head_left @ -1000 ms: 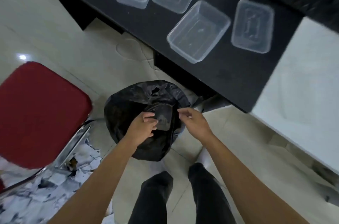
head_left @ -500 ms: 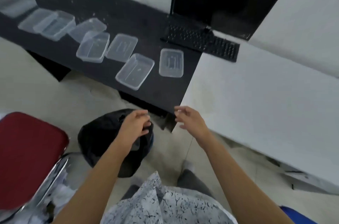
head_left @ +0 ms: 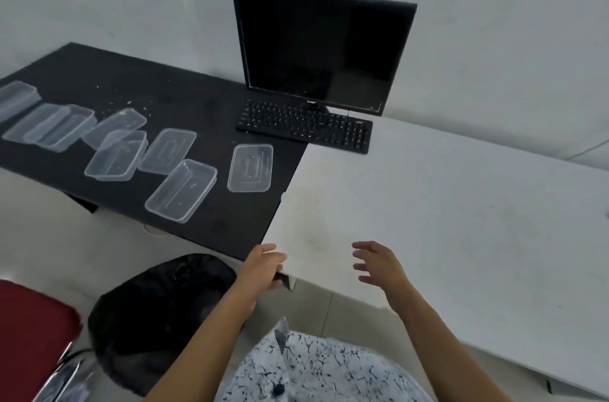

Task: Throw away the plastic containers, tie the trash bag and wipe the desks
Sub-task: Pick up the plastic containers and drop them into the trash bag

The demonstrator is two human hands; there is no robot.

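- head view: the plastic containers [head_left: 181, 191] lie spread over the black desk [head_left: 197, 98]; none looks to be in the bag yet.
- count: eight clear pieces, as far as i can tell, a mix of deep tubs and flat lids. those at the black desk's far left end overlap and blur, so the split is uncertain.
- one trash bag [head_left: 158, 312], black, sits on the floor just in front of the black desk's near edge. i cannot tell whether its mouth is open.
- two desks: a white desk [head_left: 445, 220] butts against the black desk's right end.
- one monitor [head_left: 323, 49] and one keyboard [head_left: 304, 126] stand at the black desk's back right.
- one red chair [head_left: 29, 335] stands on the floor in front of the black desk, left of the bag.
- left hand [head_left: 263, 264] hovers by the black desk's near right corner, fingers loose and extended, holding nothing.
- right hand [head_left: 379, 266] hangs over the white desk, right of the black desk, fingers spread and relaxed, empty.
- handling, as i judge it: the containers look thin, light, springy and slick, and a hard squeeze may crack them. pinch each tub by its rim, or nest the tubs and carry several at once. the lids lie flat, so slide them to the black desk's edge to get a grip.
- the bag looks soft and limp; gather it at the neck to tie.
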